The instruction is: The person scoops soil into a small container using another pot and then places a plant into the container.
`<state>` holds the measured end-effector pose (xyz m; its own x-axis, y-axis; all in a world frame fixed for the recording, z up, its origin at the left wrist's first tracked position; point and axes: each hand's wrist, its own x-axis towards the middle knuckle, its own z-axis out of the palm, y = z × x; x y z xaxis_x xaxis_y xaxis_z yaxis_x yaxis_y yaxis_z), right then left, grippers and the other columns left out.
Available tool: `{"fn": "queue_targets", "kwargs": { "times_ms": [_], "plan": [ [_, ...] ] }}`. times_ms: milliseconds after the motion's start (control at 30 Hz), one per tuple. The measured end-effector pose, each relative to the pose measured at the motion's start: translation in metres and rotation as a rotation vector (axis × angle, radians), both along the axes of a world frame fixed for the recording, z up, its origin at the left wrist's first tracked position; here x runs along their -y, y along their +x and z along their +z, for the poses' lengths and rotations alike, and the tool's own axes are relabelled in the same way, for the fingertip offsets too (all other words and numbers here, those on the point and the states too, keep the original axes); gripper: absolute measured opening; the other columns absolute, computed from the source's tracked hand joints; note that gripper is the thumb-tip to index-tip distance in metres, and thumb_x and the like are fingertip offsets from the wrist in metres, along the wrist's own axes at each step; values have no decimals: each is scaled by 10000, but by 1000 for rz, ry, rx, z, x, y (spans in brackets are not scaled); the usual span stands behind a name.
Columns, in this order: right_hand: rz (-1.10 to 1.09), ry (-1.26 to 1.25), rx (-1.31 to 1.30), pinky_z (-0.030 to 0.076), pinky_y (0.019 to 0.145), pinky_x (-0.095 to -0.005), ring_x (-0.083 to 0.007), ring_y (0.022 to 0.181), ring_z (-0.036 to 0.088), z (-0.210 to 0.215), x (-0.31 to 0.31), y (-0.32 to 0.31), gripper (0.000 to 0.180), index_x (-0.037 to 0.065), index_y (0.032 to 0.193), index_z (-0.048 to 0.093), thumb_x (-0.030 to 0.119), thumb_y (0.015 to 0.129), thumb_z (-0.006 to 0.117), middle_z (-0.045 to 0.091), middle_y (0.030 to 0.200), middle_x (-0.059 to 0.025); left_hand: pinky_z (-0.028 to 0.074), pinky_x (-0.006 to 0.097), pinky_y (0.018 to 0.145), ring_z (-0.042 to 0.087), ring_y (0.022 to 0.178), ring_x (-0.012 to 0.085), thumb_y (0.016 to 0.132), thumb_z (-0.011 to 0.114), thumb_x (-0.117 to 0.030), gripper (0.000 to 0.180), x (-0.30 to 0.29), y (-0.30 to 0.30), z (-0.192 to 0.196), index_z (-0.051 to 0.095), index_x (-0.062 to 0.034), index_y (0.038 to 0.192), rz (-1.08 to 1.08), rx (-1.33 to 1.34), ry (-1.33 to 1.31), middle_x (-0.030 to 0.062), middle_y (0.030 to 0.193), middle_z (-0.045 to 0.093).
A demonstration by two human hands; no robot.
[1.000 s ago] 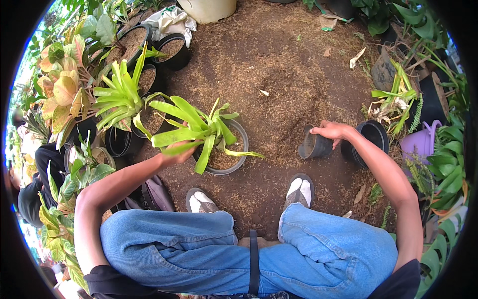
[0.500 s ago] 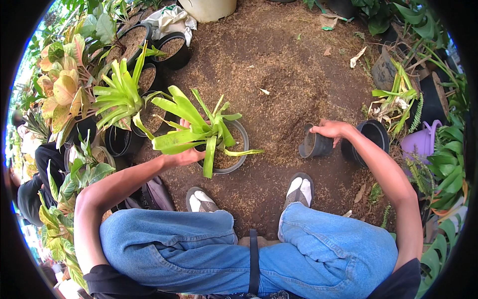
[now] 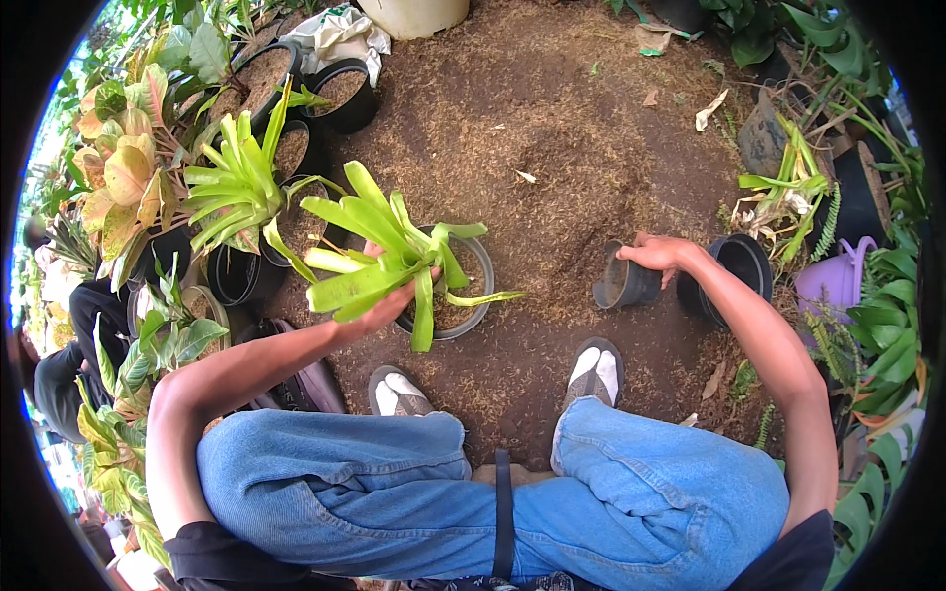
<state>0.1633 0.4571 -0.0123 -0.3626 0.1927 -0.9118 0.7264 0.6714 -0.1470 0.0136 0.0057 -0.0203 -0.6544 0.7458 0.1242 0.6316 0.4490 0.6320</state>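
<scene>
Beneath the leaves of a bright green bromeliad (image 3: pixel 360 222), my left hand (image 3: pixel 386 307) closes round the plant's base; part of the hand is hidden by leaves. The plant stands in a round grey pot (image 3: pixel 480 313) with brown soil inside, in front of my left foot. Out to the right, my right hand (image 3: pixel 658 254) grips the rim of a small black pot (image 3: pixel 641 289). That pot is tilted, its mouth toward the left, with soil showing inside. Just behind my right wrist is a larger black pot (image 3: pixel 757 268).
Loose brown soil (image 3: pixel 552 167) covers the ground ahead. Several potted plants line the left, among them another bromeliad (image 3: pixel 236 182) and black pots (image 3: pixel 342 98). A purple bucket (image 3: pixel 826 286) and cut leaves (image 3: pixel 788 182) lie along the right. A person's dark-clothed leg (image 3: pixel 64 389) shows at far left.
My left hand has moved inward to the bromeliad's base, and the plant's leaves have shifted slightly. My right hand and the small black pot stay almost in place.
</scene>
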Motion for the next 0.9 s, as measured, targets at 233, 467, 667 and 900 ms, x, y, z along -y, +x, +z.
{"fn": "queue_targets", "kwargs": {
  "times_ms": [233, 467, 667, 900],
  "plan": [
    [-21, -11, -12, 659, 755, -413, -386, 1026, 728, -2, -1, 2, 941, -43, 1536, 292, 637, 939, 550, 473, 1491, -287, 492, 433, 701, 631, 811, 260, 891, 806, -237, 215, 7, 14, 0, 685, -62, 920, -32, -189, 43, 82, 864, 655],
    [-150, -110, -24, 658, 760, -442, -358, 1033, 718, -7, -4, 7, 912, -31, 1515, 331, 628, 936, 584, 520, 1440, -260, 533, 438, 734, 672, 873, 272, 920, 759, -248, 215, 18, 22, -19, 676, -90, 1038, 19, 57, 243, 77, 932, 682],
    [-369, -198, -73, 597, 960, -483, -421, 1304, 566, -8, -6, 29, 963, -1, 1568, 230, 631, 939, 592, 363, 1557, -298, 497, 471, 687, 656, 809, 306, 807, 864, -234, 231, 21, 21, -51, 687, -103, 879, 143, 297, 411, 78, 869, 656],
    [-451, -381, -78, 577, 964, -441, -406, 1197, 646, -17, -19, 38, 887, 64, 1548, 290, 587, 921, 636, 392, 1504, -290, 512, 440, 740, 631, 904, 272, 855, 825, -230, 263, 30, 20, -50, 648, -116, 1013, 14, 461, 505, 66, 989, 642]
  ]
}}
